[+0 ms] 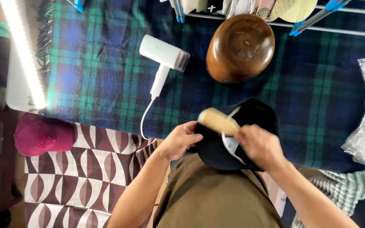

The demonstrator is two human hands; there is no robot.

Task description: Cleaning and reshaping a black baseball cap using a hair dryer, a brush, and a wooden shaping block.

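Black cap (233, 139) sits just in front of the person's body, at the near edge of the plaid blanket (106, 71). Left hand (182, 139) pinches the cap's side to hold it. Right hand (260, 145) is closed around a wooden brush (218, 121) that lies across the cap. If the left hand lets go a bit, the brush could drag the cap off the edge, I think. Hard rubbing could bend its shape too. Behind it lie a white steamer (165, 57) with its cord and 1 round wooden block (239, 48). A big swing might snag the cord. A red cap (43, 135) rests well apart, on the left.
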